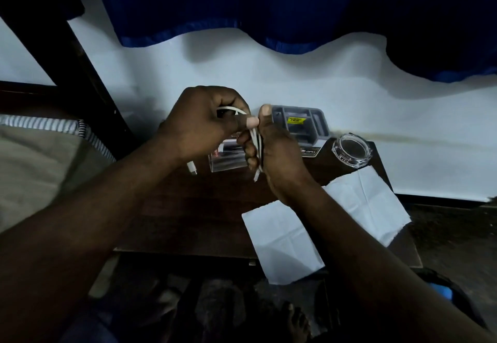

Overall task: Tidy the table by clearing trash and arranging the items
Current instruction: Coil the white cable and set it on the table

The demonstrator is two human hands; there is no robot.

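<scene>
While both hands hover above the dark wooden counter, they share a white charging cable folded into a bundle. The left hand curls its grip round the looped end, and the right hand clamps the gathered strands in closed fingers. One plug end dangles below. Behind them on the counter sit a clear plastic box, a grey packaged tray with a yellow sticker and a glass ashtray. Creased white paper lies under the right forearm.
</scene>
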